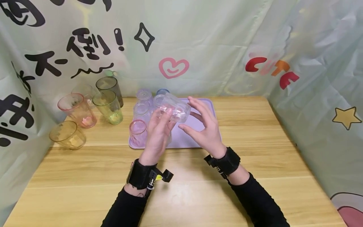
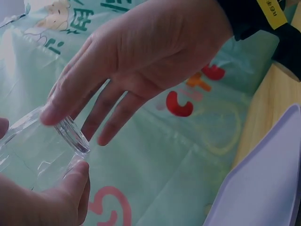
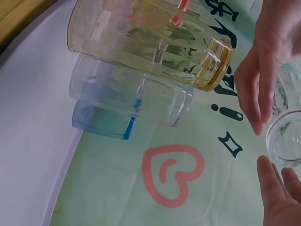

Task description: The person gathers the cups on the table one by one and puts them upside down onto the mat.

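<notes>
My left hand (image 1: 156,135) holds a clear drinking glass (image 1: 181,112) tilted on its side above the lilac tray (image 1: 182,140). Its thumb lies along the glass wall. To the right, my right hand (image 1: 207,132) has spread fingers around one end of the glass. In the left wrist view, the right thumb overlaps the thick end of the glass (image 2: 42,150). The right wrist view shows right fingertips (image 3: 265,169) close below the glass's round end. On the tray's left side stand upside-down glasses, among them a pink one (image 1: 138,135) and a clear one (image 1: 141,110).
Left of the tray, several upright glasses stand on the wooden table (image 1: 255,132): amber (image 1: 69,138), pink (image 1: 77,110), yellow-green (image 1: 109,108) and grey (image 1: 114,90). A blue glass (image 3: 101,120) and an amber glass (image 3: 150,42) stand on the tray. Printed cloth (image 1: 215,56) hangs behind.
</notes>
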Motion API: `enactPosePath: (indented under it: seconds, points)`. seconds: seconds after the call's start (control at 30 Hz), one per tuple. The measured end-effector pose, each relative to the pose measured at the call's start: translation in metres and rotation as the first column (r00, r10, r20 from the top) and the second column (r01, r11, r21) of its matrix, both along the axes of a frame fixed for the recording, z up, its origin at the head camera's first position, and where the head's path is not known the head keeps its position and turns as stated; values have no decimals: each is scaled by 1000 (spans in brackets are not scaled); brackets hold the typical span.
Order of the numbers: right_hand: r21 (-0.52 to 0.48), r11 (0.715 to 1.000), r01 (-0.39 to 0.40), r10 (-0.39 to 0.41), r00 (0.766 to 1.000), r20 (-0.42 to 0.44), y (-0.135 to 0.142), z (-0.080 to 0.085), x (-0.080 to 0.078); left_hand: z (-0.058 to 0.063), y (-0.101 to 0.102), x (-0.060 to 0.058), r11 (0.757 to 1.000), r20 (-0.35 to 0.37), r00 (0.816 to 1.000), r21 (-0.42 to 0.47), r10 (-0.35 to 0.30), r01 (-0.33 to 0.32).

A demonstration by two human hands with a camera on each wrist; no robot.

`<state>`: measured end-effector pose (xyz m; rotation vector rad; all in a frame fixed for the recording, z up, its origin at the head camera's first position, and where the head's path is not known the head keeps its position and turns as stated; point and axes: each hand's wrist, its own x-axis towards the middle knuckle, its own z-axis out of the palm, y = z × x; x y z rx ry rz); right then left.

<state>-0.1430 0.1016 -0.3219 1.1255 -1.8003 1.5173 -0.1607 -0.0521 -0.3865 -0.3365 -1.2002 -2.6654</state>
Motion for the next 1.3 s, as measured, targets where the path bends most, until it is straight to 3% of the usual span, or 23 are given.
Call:
enactPosePath:
  seconds: [0.2, 0.33, 0.47, 0.63, 0.7, 0.73, 0.87, 0.9, 0.93, 0.97, 1.07, 1.13, 1.2, 1.3]
  points:
    - [26, 999, 35, -34, 999, -38, -2, 0, 0, 39, 7, 27, 995, 7, 1000, -102, -5, 6]
    - [24, 999, 46, -45, 998, -52, -4, -2, -1, 47, 7, 33, 994, 24, 999, -106, -32, 34]
    - [9, 999, 41, -41, 998, -51, -6, -3, -1, 48, 5, 34, 994, 24, 999, -108, -29, 32]
    - [3, 1000, 30, -30, 998, -60, -8, -4, -2, 46, 0, 36, 990, 73, 997, -141, 33, -23]
    - [0, 1000, 26, -26, 998, -60, -8, -4, -2, 11, -8, 14, 990, 54, 997, -135, 49, -41]
    - [-4, 1000, 23, -23, 998, -56, -8, -3, -2, 8, -11, 13, 986, 57, 996, -157, 67, -57]
    - [-29, 999, 20, -21, 999, -34, -6, 0, -4, 7, -24, 10, 960, -5, 989, -241, 149, -145]
    - [-35, 999, 24, -25, 999, -29, -5, 1, -5, 26, -26, 21, 949, -6, 984, -265, 177, -172]
    - [-39, 999, 29, -30, 999, -30, -4, 2, -6, 44, -28, 31, 931, -25, 978, -304, 206, -204]
    - [-41, 999, 34, -35, 999, -30, -3, 3, -8, 49, -33, 33, 917, -58, 972, -323, 226, -233]
    - [-40, 998, 52, -53, 998, -40, 0, 8, -16, 53, -51, 31, 854, -129, 941, -394, 313, -338]
    - [-31, 997, 69, -70, 996, -50, 3, 12, -22, 51, -67, 28, 785, -179, 914, -468, 365, -405]
    - [-19, 995, 98, -99, 993, -63, 5, 16, -29, 45, -83, 24, 675, -223, 875, -564, 430, -475]
    - [23, 987, 160, -158, 983, -91, 9, 21, -40, 33, -109, 18, 494, -281, 827, -692, 488, -526]
